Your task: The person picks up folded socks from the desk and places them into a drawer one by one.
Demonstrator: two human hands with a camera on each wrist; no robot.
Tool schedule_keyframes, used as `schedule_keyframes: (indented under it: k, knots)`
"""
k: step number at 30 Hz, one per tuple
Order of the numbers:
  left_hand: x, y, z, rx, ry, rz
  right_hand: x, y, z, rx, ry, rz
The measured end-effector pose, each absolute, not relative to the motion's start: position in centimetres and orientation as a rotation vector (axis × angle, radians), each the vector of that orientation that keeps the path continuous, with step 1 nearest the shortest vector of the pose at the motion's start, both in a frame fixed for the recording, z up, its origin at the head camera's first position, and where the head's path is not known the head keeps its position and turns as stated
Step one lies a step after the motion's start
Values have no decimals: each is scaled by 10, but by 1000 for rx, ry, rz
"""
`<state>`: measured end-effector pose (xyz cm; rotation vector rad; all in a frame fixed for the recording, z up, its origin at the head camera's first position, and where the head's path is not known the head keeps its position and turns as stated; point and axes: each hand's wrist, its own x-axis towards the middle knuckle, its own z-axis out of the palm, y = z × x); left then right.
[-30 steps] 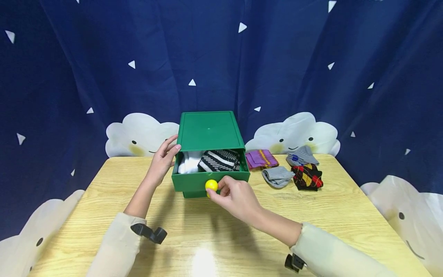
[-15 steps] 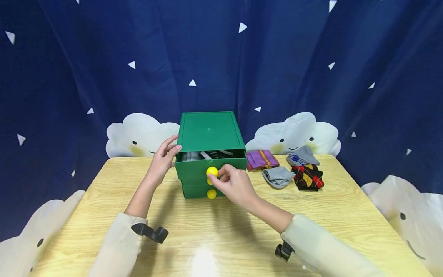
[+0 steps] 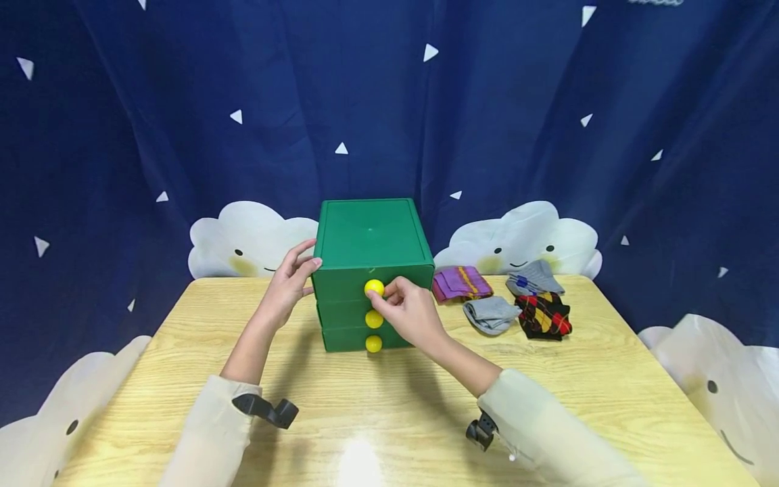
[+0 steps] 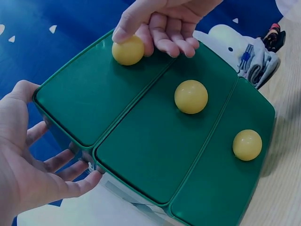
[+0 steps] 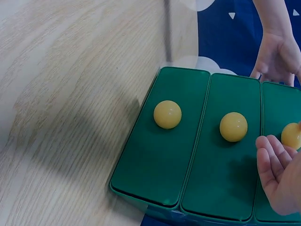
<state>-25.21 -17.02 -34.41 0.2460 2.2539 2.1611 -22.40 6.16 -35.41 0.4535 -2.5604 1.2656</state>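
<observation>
A green cabinet of three stacked drawers (image 3: 370, 233) stands on the table, every drawer flush with its front. Each drawer has a round yellow knob. My right hand (image 3: 412, 312) pinches the top drawer's knob (image 4: 128, 51) between thumb and index finger, the other fingers loosely bent beside it. On the cabinet's left side rests my left hand (image 3: 286, 289), thumb at the top front edge and fingers spread along the side wall. Below the right hand sit the middle knob (image 3: 374, 318) and the bottom knob (image 3: 374, 343). The drawers' contents are hidden.
To the cabinet's right lie folded socks: a purple pair (image 3: 461, 283), a plain grey pair (image 3: 490, 315), a grey and blue pair (image 3: 534, 277) and a red-black argyle pair (image 3: 544, 316). A dark blue curtain (image 3: 292, 101) hangs behind the wooden table (image 3: 207, 325).
The top drawer, earlier pulled out with white and black-striped socks showing, has slid back into the cabinet and is closed. My right hand moved with its knob; the left stayed in place.
</observation>
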Motion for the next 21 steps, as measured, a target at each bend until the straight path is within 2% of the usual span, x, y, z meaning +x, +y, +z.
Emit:
schedule_keyframes:
  k: [21]
  knots:
    - [-254, -169, -347, 222, 2298, 2148, -225, 65, -356, 416, -2578, 1458]
